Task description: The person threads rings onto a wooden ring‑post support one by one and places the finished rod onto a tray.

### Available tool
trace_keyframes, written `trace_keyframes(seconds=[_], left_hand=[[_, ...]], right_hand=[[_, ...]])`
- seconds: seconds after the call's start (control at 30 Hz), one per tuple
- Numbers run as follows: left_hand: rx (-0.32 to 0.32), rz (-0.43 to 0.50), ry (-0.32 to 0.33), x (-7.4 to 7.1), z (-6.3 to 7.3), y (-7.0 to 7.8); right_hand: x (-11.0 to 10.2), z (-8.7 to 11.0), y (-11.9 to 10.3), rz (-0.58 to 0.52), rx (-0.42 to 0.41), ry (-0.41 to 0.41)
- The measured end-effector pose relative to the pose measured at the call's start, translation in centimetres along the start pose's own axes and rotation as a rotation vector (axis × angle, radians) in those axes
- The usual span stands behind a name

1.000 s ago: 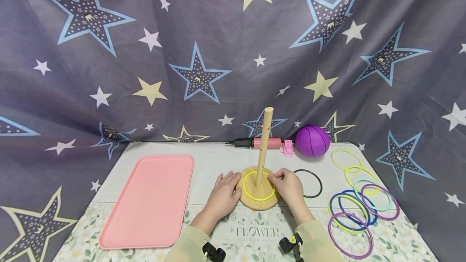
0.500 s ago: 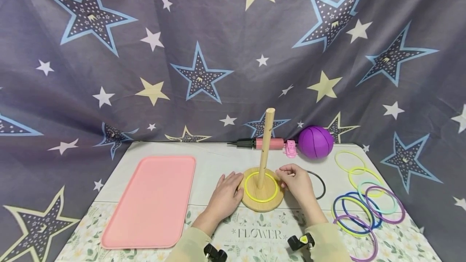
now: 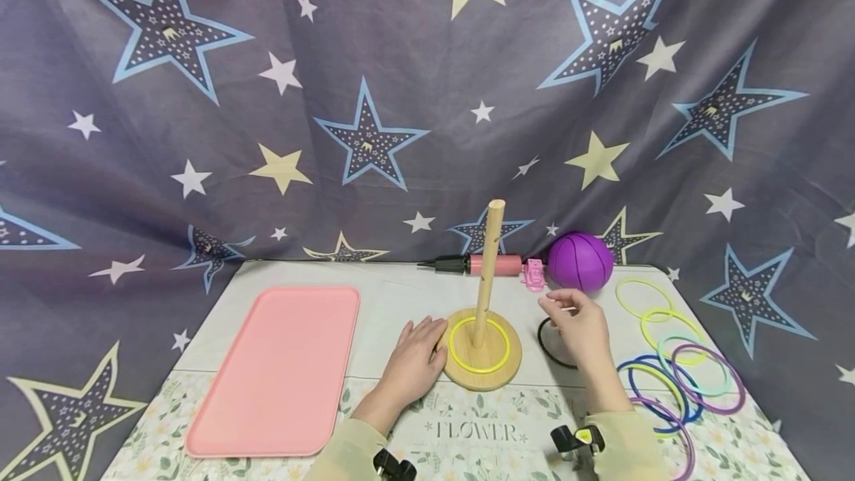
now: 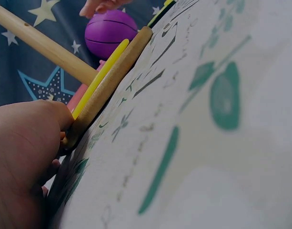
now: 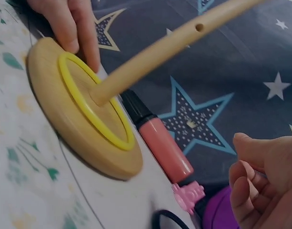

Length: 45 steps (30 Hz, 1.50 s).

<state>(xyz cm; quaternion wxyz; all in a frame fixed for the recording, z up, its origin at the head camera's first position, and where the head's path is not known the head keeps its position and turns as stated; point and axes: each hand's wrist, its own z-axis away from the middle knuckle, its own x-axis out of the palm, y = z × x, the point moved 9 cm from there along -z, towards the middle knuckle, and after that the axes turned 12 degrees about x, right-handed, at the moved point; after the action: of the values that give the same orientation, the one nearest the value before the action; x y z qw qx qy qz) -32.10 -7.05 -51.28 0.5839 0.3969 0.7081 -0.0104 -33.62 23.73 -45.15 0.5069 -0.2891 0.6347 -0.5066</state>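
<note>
A round wooden base [image 3: 513,364] with an upright wooden post [image 3: 489,269] stands near the middle of the table. One yellow ring [image 3: 479,371] lies flat on the base around the foot of the post. My left hand [image 3: 414,358] rests at the base's left edge, thumb and fingers touching the wood. To the right of the base, my right hand [image 3: 584,332] is raised over a black ring [image 3: 540,338] and partly covers it in the head view. In the right wrist view, that right hand [image 5: 265,179] has loosely bent fingers with nothing between them.
Several coloured rings, among them a purple ring [image 3: 743,392], overlap at the right. Along the back lie a hand pump [image 3: 495,265], a small pink toy [image 3: 534,275] and a purple ball [image 3: 580,262]. A pink tray [image 3: 274,370] lies at the left.
My right hand has let go of the yellow ring and moved right, away from the base to above the black ring. The left hand stays at the base's edge.
</note>
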Motion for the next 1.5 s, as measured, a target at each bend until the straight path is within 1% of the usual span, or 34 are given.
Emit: trace_keyframes(seconds=[0.23,0.4,0.57,0.7,0.9,1.03,1.2,1.37,1.5], left_hand=[[-0.007,0.020,0.005,-0.2,0.2,0.2],[-0.013,0.028,0.004,-0.4,0.1,0.4],[-0.017,0.022,-0.004,-0.5,0.1,0.4],[-0.016,0.021,-0.003,-0.5,0.0,0.4],[-0.014,0.011,-0.004,-0.4,0.1,0.3],[-0.015,0.008,-0.008,-0.3,0.1,0.3],[-0.022,0.010,-0.008,-0.2,0.1,0.2],[-0.016,0.017,0.003,-0.4,0.1,0.3],[-0.011,0.017,0.002,-0.4,0.2,0.4]], right_hand=[[-2.1,-0.8,1.0,0.005,0.019,0.041],[-3.2,-1.2,2.3,-0.008,0.061,0.034],[-4.0,-1.7,3.7,-0.013,0.110,0.034],[-4.5,-2.0,4.3,0.015,0.111,0.058],[-4.9,-2.2,5.5,0.024,0.142,0.091],[-5.2,-2.3,6.0,0.038,0.143,0.123],[-5.8,-2.4,6.5,0.074,0.141,0.163],[-6.2,-2.4,6.9,0.141,0.156,0.179],[-6.4,-2.4,6.8,0.214,0.144,0.193]])
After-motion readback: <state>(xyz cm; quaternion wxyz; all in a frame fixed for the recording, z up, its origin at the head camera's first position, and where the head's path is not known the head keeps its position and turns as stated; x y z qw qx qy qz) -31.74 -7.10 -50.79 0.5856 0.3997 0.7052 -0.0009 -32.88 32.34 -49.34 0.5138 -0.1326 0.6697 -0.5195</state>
